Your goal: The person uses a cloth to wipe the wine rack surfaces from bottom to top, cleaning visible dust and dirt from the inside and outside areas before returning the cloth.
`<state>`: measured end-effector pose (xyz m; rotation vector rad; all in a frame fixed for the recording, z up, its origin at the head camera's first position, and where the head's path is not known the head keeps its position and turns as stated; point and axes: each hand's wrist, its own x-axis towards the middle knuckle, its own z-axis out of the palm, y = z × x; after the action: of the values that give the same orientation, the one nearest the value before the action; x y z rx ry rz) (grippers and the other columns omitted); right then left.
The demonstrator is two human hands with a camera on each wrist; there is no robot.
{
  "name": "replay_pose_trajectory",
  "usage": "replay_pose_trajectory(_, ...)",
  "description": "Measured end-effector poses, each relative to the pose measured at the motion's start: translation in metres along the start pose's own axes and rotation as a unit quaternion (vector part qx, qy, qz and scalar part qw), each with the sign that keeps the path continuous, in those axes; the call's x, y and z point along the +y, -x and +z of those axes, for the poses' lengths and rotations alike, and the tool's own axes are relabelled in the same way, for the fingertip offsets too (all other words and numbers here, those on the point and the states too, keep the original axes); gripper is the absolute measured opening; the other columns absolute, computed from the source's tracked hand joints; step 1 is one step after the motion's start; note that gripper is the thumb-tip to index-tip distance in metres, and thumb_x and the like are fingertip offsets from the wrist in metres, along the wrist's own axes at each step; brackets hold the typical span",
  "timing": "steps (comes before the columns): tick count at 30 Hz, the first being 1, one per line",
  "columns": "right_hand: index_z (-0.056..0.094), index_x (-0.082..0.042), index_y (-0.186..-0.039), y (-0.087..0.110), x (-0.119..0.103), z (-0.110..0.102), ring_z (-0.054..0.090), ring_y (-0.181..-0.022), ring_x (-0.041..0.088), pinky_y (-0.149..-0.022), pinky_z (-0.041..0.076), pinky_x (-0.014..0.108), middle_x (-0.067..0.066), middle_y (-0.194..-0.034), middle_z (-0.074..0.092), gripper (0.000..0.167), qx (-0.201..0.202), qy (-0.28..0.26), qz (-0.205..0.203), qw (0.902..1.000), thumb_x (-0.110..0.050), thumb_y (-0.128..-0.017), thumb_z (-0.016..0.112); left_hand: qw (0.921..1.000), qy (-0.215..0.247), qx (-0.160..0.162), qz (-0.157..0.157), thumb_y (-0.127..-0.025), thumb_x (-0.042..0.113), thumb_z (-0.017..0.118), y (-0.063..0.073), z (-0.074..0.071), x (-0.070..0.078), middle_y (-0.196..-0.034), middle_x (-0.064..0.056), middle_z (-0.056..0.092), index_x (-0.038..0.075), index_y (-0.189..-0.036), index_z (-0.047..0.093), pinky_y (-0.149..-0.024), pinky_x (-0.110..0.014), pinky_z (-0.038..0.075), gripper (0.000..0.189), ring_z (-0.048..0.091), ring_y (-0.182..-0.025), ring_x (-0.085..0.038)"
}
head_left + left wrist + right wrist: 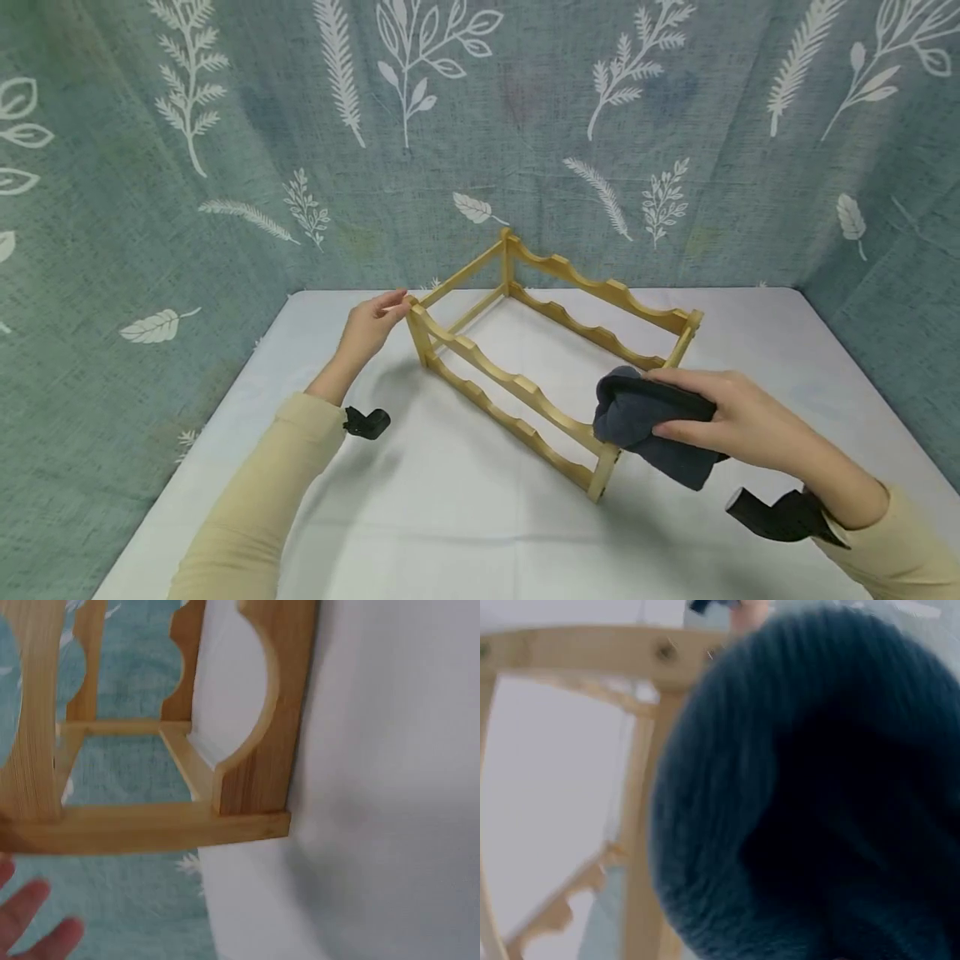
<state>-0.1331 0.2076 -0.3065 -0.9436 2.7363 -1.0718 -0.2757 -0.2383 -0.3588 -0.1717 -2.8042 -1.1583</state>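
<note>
Right grip [738, 417] pinches a folded dark blue cloth [637, 425], my fingers along its upper side and thumb below, so the soft bundle sticks out ahead of my fingertips; probably held that way to put fabric, not skin, against wood. Cloth sits at the near right corner of the wooden rack [525, 385], overlapping it from the head view; looks like contact, can't confirm pressure, right wrist view is blurred and mostly cloth. Rack stands on the white-covered table [420, 542], set at an angle with one scalloped side toward me, which likely leaves both ends within reach. Left grip [371, 325] is at the near left top corner, fingertips at the post; I judge it's there to steady the light frame at the end opposite the cloth. Left wrist view shows loose, spread fingers [56, 937] beside the end rail; whether thumb and index actually pinch the corner, can't tell. Arms go wide around the rack, likely so neither blocks the other.
</note>
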Motion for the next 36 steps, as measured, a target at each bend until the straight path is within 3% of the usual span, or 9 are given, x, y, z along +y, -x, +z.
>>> replay_pose_trajectory(2,0.053,-0.012,-0.128,-0.002,0.002,-0.010,0.060,-0.078,0.003,-0.057,0.049,0.024,0.013,-0.110,0.063,0.049,0.044,0.028,0.019,0.9984,-0.021,-0.083,0.069,0.9961,-0.058,0.039,0.055,-0.089,0.037,0.057,0.007,0.003,0.010,-0.133,-0.016,0.049,0.008,-0.134,0.047,-0.097,-0.049,0.038,0.055,0.046,-0.121,-0.035)
replay_pose_trajectory(5,0.052,-0.011,-0.129,-0.008,0.016,-0.032,0.062,-0.080,0.015,-0.057,0.049,0.028,0.019,-0.111,0.061,0.051,0.132,0.074,0.049,0.9872,-0.019,-0.082,0.070,0.9788,-0.122,0.080,0.144,-0.085,0.031,0.064,0.021,0.009,0.030,-0.128,-0.016,0.054,0.004,-0.129,0.052,-0.097,-0.048,0.039,0.053,0.049,-0.116,-0.034)
replay_pose_trajectory(9,0.050,-0.007,-0.131,-0.021,0.048,-0.054,0.058,-0.086,0.040,-0.059,0.048,0.040,0.028,-0.117,0.056,0.054,0.241,0.122,0.097,0.9579,-0.023,-0.083,0.069,0.9531,-0.172,0.082,0.235,-0.082,0.029,0.067,0.047,0.021,0.054,-0.117,-0.014,0.062,0.008,-0.119,0.062,-0.090,-0.046,0.044,0.043,0.058,-0.104,-0.032)
replay_pose_trajectory(12,0.048,-0.005,-0.132,-0.032,0.071,-0.060,0.054,-0.092,0.046,-0.065,0.046,0.051,0.030,-0.120,0.053,0.057,0.253,0.137,0.128,0.9492,-0.029,-0.084,0.067,0.9386,-0.208,0.072,0.265,-0.081,0.032,0.068,0.065,0.031,0.067,-0.115,-0.015,0.063,0.011,-0.116,0.064,-0.086,-0.048,0.046,0.041,0.060,-0.101,-0.032)
replay_pose_trajectory(16,0.044,-0.004,-0.135,-0.044,0.092,-0.061,0.052,-0.098,0.048,-0.072,0.044,0.057,0.032,-0.125,0.048,0.060,0.182,0.133,0.154,0.9621,-0.035,-0.087,0.063,0.9337,-0.243,0.049,0.258,-0.081,0.037,0.066,0.078,0.044,0.074,-0.119,-0.018,0.060,0.014,-0.116,0.065,-0.085,-0.051,0.046,0.042,0.059,-0.104,-0.035)
replay_pose_trajectory(20,0.031,-0.002,-0.142,-0.050,0.101,-0.067,0.044,-0.108,0.053,-0.079,0.042,0.060,0.036,-0.133,0.036,0.069,0.092,0.098,0.185,0.9735,-0.038,-0.089,0.058,0.9285,-0.261,0.044,0.261,-0.083,0.037,0.065,0.082,0.055,0.074,-0.123,-0.027,0.054,0.015,-0.113,0.067,-0.084,-0.050,0.048,0.037,0.058,-0.103,-0.038)
replay_pose_trajectory(24,0.019,-0.002,-0.145,-0.049,0.104,-0.075,0.029,-0.119,0.055,-0.087,0.035,0.064,0.037,-0.140,0.022,0.077,0.023,0.067,0.213,0.9745,-0.041,-0.090,0.055,0.9342,-0.246,0.043,0.254,-0.084,0.036,0.064,0.084,0.059,0.071,-0.126,-0.028,0.050,0.015,-0.117,0.065,-0.087,-0.049,0.046,0.039,0.056,-0.108,-0.038)
replay_pose_trajectory(32,0.022,-0.002,-0.145,-0.036,0.101,-0.078,0.034,-0.116,0.053,-0.082,0.039,0.060,0.037,-0.138,0.026,0.076,-0.015,0.074,0.208,0.9752,-0.040,-0.089,0.058,0.9547,-0.219,0.012,0.201,-0.087,0.038,0.059,0.080,0.049,0.067,-0.131,-0.014,0.051,0.011,-0.129,0.054,-0.099,-0.052,0.037,0.050,0.047,-0.118,-0.041)
replay_pose_trajectory(36,0.036,0.003,-0.138,-0.027,0.101,-0.074,0.046,-0.108,0.047,-0.076,0.044,0.050,0.034,-0.130,0.040,0.065,0.012,0.102,0.137,0.9852,-0.026,-0.087,0.064,0.9578,-0.210,-0.001,0.196,-0.089,0.037,0.058,0.079,0.047,0.065,-0.133,-0.013,0.050,0.010,-0.130,0.053,-0.099,-0.054,0.035,0.049,0.044,-0.121,-0.041)
